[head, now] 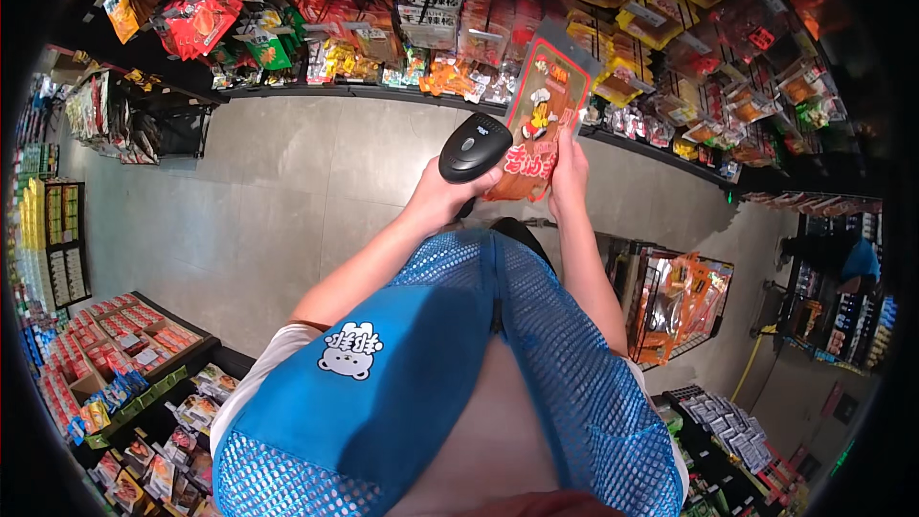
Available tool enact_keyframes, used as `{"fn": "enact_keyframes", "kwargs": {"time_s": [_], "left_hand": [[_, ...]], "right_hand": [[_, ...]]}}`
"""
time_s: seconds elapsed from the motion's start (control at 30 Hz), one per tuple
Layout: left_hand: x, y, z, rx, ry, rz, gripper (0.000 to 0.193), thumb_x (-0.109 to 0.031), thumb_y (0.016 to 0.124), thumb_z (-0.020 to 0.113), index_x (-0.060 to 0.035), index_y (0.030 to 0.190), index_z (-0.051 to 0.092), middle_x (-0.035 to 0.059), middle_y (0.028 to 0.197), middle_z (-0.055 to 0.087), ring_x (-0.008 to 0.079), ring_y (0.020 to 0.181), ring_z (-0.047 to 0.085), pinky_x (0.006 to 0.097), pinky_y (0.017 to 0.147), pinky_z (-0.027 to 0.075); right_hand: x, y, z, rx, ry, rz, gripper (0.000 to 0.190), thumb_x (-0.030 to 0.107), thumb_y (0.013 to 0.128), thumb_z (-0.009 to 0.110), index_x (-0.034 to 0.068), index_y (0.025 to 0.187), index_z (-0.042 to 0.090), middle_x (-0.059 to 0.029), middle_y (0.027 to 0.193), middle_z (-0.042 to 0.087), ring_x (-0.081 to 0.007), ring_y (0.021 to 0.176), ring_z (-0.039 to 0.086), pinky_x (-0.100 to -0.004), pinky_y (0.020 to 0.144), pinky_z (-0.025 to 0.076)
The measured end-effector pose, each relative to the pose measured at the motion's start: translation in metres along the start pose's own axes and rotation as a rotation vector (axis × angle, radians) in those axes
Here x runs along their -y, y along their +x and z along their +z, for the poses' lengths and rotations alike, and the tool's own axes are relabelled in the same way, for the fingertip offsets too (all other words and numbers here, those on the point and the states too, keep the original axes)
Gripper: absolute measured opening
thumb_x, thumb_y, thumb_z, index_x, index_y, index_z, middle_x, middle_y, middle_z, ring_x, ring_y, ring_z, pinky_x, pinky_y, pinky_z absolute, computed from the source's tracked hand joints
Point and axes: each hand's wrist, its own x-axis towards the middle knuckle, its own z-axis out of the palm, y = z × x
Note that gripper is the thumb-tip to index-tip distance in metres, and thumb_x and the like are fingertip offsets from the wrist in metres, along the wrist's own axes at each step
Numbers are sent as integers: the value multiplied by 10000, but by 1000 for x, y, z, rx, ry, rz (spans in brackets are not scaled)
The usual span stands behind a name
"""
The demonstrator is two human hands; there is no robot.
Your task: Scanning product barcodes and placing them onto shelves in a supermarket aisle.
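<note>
My left hand (445, 194) is wrapped around a black handheld barcode scanner (475, 149), its rounded head uppermost. Just to the right, my right hand (569, 172) grips the edge of a flat plastic snack packet (540, 118) with a red border and a cartoon chef printed on it. The packet is tilted, its grey top end reaching up in front of the shelf goods. Its lower left corner is close to my left fingers; whether they touch cannot be told. The scanner's handle is mostly hidden by my left hand.
Ahead curves a shelf unit (344, 92) hung with packaged snacks and price tags. A wire basket (678, 309) of orange packets stands at my right. Boxed goods (122, 345) fill a display at lower left. A person (833, 258) is at far right. Grey tiled floor (273, 194) lies between.
</note>
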Motion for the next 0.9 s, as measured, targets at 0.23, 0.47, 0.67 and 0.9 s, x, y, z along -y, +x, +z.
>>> {"fn": "enact_keyframes", "kwargs": {"time_s": [0.23,0.47,0.67,0.9], "left_hand": [[28,27,0,-122,59,94,235,-95,866,746,-19,1078,681,24,956,698,90,846,619,280,761,506],[27,70,6,-179,184,47,287,-106,882,704,-28,1157,687,38,1057,728,91,852,629,279,754,518],[38,95,-8,-233,323,-56,245,-110,874,683,-31,1103,718,32,954,730,80,746,609,276,681,511],[36,123,10,-316,309,-192,186,-66,851,689,-27,1025,741,39,903,747,108,822,669,288,754,536]], "right_hand": [[20,7,-19,126,0,51,241,243,996,646,32,1108,611,-47,998,688,-85,890,641,-264,804,523],[17,66,-38,118,-25,22,264,201,980,667,23,1162,599,-93,1008,715,-108,852,675,-255,742,537],[13,148,-64,114,-62,-9,285,184,982,656,-4,1186,589,-95,1024,708,-107,882,670,-254,747,535],[5,242,-78,100,-166,-78,253,182,959,675,-9,1109,604,-31,951,691,-57,807,619,-235,692,500]]}}
